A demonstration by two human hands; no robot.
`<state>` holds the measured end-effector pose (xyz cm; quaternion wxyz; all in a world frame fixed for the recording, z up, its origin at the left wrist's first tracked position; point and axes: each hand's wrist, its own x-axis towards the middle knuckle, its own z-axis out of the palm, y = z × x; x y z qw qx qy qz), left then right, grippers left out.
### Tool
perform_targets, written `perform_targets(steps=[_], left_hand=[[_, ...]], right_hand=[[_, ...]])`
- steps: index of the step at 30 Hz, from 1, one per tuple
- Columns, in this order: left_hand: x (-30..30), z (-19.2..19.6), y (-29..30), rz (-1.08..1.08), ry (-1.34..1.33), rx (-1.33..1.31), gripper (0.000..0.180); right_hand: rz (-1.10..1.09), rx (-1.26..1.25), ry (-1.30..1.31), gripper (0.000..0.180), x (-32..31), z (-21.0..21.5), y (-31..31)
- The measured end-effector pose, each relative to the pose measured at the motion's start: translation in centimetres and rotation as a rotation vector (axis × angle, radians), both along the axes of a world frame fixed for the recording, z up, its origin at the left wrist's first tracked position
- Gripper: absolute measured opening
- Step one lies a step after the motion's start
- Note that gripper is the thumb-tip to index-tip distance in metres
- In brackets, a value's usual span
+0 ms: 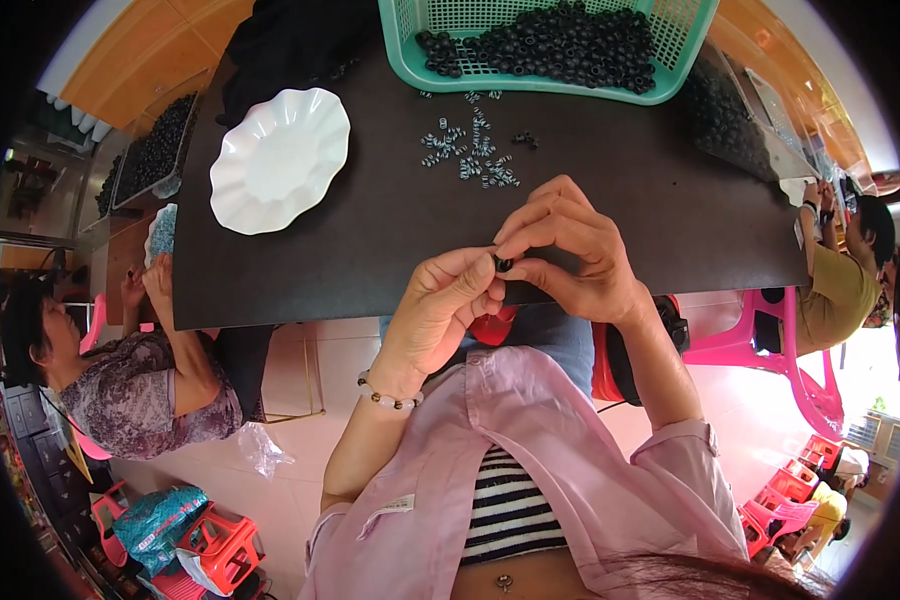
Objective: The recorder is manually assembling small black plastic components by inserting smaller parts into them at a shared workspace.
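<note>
1. Head view: the left hand [448,300] and the right hand [570,250] meet over the near edge of the dark rectangular table top [370,230]. Both pinch one small black rubber ring [503,264] between their fingertips, so each hand is closed on that ring.
2. The ring sits between the two hands, above the table's near edge, right of centre.
3. A scatter of small silver coil springs [470,155] lies on the table beyond the hands.
4. A green plastic mesh basket [410,55] stands at the far edge, holding a heap of black rings [560,42].
5. A white scalloped plastic plate [280,158] rests far left.
6. A beaded bracelet [390,397] circles the left wrist.
7. Other people sit at the table's left and right ends.
</note>
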<state>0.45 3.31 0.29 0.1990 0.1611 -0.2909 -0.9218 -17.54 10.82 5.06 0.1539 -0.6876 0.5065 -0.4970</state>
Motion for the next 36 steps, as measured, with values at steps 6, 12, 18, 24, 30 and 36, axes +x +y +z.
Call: perform_targets(steps=[6,12,18,24,30,36], left_hand=[[0.4,0.3,-0.1,-0.048,-0.038,-0.024,0.022],[0.4,-0.1,-0.2,-0.075,0.061,0.024,0.022],[0.3,0.7,-0.4,0.028,-0.011,-0.017,0.024],[0.8,0.4,-1.2,0.117,0.051,0.028,0.024],[0.9,-0.1,-1.8,0.136,0.138,0.108,0.021],[0.4,-0.2,-1.7,0.141,0.131,0.106,0.021]], right_hand=[[0.046,0.054,0.011,0.019,0.1,0.2,0.2],[0.116,0.055,0.046,0.020,-0.5,0.8,-0.3],[-0.181,0.129,0.122,0.016,-4.4,0.9,-4.4],[-0.328,0.116,0.511,0.013,-7.3,-0.4,-7.3],[-0.240,0.146,0.568,0.017,-6.9,-0.7,-6.6],[-0.229,0.118,0.602,0.017,-6.7,-1.8,-6.5]])
